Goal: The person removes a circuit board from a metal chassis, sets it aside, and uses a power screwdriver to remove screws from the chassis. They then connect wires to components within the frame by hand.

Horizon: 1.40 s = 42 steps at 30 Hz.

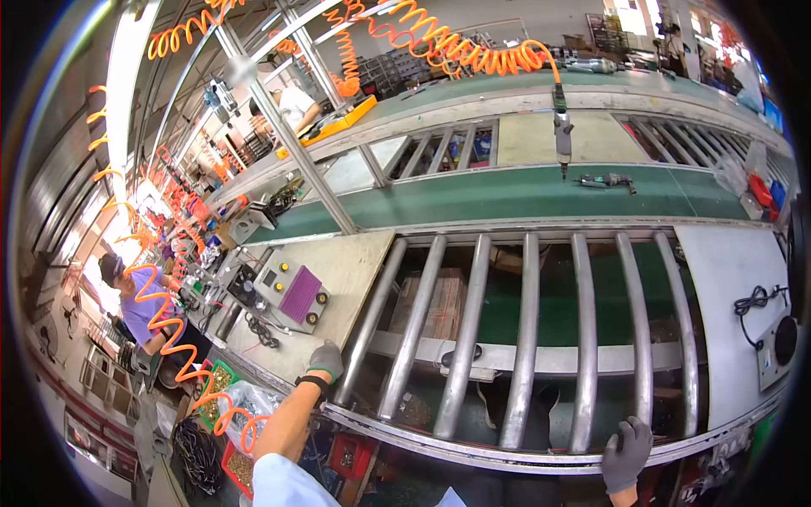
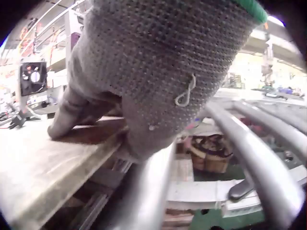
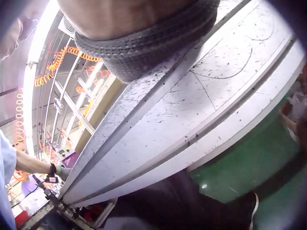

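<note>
My left hand point(image 1: 325, 361), in a grey glove with a green cuff, holds the near right corner area of a pale board point(image 1: 359, 270). In the left wrist view, the fingers of the left hand point(image 2: 144, 72) lie over the top of the board point(image 2: 33, 163), with the thumb at its edge beside a metal roller point(image 2: 151, 191). My right hand point(image 1: 627, 452), also gloved, rests over the front metal rail point(image 1: 507, 460) near the roller ends. In the right wrist view its cuff point(image 3: 153, 43) shows above the rail point(image 3: 158, 120), and the fingers are hidden.
A purple-sided device point(image 1: 291, 291) sits on the pale board. Several steel rollers point(image 1: 530, 338) span the frame, with a white panel point(image 1: 735, 313) to their right. A power screwdriver point(image 1: 563, 131) hangs over the green belt point(image 1: 498, 193). Parts bins point(image 1: 351, 456) stand below left.
</note>
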Available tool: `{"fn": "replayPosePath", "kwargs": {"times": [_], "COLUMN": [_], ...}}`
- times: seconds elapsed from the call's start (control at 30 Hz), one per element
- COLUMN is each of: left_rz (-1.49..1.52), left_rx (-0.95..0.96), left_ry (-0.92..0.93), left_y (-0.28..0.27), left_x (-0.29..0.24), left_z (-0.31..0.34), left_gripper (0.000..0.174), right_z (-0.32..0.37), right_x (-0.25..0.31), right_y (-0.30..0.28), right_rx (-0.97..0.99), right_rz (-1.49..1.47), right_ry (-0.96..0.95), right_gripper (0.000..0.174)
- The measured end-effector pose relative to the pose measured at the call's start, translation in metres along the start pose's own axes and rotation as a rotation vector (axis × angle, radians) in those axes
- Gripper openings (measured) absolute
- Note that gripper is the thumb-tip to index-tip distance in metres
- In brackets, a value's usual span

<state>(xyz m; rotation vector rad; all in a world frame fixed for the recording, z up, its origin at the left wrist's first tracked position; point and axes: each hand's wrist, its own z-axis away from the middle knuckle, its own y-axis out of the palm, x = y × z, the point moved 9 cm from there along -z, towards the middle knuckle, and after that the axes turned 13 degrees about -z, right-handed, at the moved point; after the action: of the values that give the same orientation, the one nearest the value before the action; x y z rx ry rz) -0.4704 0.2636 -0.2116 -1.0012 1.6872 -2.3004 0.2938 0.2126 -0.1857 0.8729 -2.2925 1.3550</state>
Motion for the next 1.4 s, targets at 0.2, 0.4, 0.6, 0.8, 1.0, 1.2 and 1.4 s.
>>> {"fn": "replayPosePath", "kwargs": {"times": [0.2, 0.4, 0.6, 0.8, 1.0, 1.2, 1.4], "left_rz": [-0.005, 0.56, 0.817, 0.919, 0.895, 0.568, 0.279], "left_rx": [-0.187, -0.416, -0.411, -0.365, -0.519, -0.662, -0.586], "left_ry": [0.304, 0.79, 0.901, 0.664, 0.194, 0.409, 0.562], "left_y": [-0.113, -0.216, -0.246, -0.138, -0.086, -0.118, -0.119], "left_x": [-0.14, -0.305, -0.316, -0.251, -0.127, -0.136, -0.182], "left_z": [0.114, 0.251, 0.338, 0.328, 0.262, 0.207, 0.187], "left_gripper": [0.04, 0.053, 0.058, 0.049, 0.029, 0.039, 0.054], "right_z": [0.0, 0.006, 0.009, -0.015, -0.04, -0.021, -0.027], "right_x": [0.002, 0.001, -0.006, 0.057, 0.113, 0.076, 0.052], "right_y": [-0.003, -0.003, -0.002, 0.025, 0.081, 0.091, 0.064], "right_rx": [0.01, -0.016, -0.024, 0.069, 0.349, 0.509, 0.534], "right_rz": [0.002, 0.014, -0.091, -0.238, -0.162, 0.015, 0.129], "right_ry": [-0.005, -0.04, 0.049, -0.092, -0.213, -0.235, -0.207], "right_gripper": [0.03, 0.032, 0.035, 0.035, 0.053, 0.058, 0.056]}}
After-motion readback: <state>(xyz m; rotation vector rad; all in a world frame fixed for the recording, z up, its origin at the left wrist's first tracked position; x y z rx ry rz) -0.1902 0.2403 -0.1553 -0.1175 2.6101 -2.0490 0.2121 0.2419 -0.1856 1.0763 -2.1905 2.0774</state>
